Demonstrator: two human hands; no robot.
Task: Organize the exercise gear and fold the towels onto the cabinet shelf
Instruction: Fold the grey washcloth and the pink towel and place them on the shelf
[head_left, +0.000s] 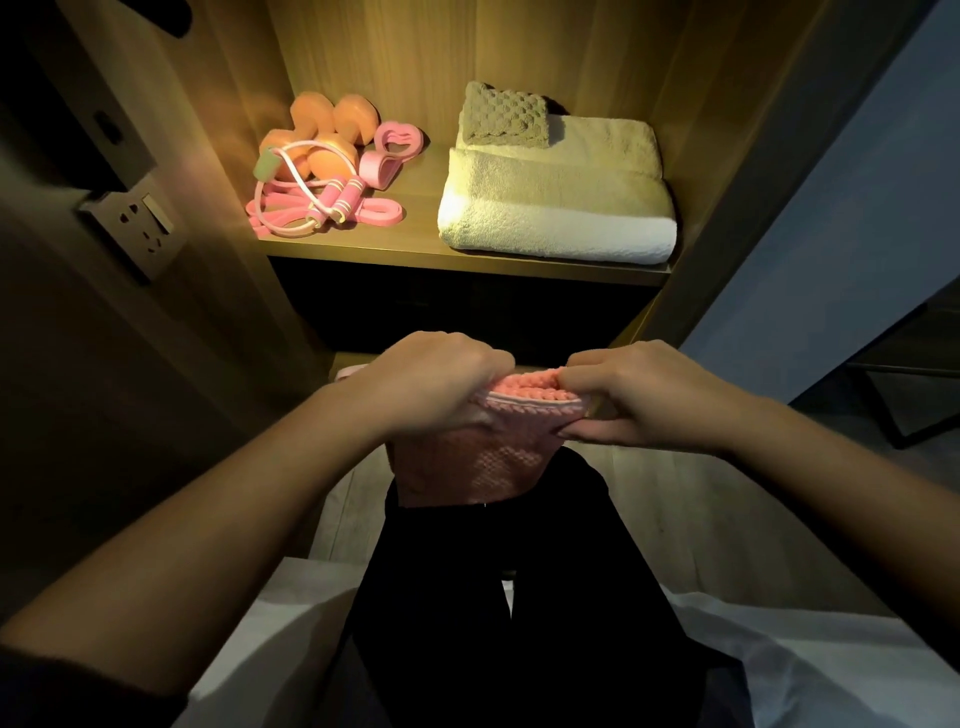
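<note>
I have both hands, left hand (441, 384) and right hand (639, 397), pinching the top edge of the pink towel (483, 457), which hangs in front of me below the cabinet shelf (415, 249). It looks soft, light and floppy, so I'd grip the corners to keep the fold square.

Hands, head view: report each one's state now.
Left hand: closed, gripping the pink towel at its top edge.
Right hand: closed, pinching the same towel's top edge.
</note>
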